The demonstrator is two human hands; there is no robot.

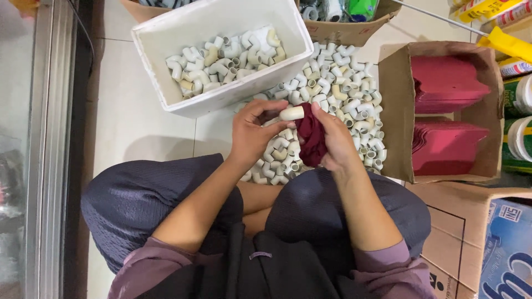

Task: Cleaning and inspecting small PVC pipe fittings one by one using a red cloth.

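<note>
- White box (166, 66) at 11 o'clock, half full of pipe elbows; looks light, stiff-walled.
- Loose heap of elbows (346, 91) on the floor at 1 o'clock, touching the box; probably rolls and scatters.
- Dark red cloth (311, 138), soft and limp, bunched in the right hand (332, 141), which is clenched around it.
- Cream pipe elbow (292, 113), centre frame: small, light, hard, likely smooth; best pinched at its ends. Left hand (252, 133) fingertips grasp its left end; the cloth touches its right end.
</note>
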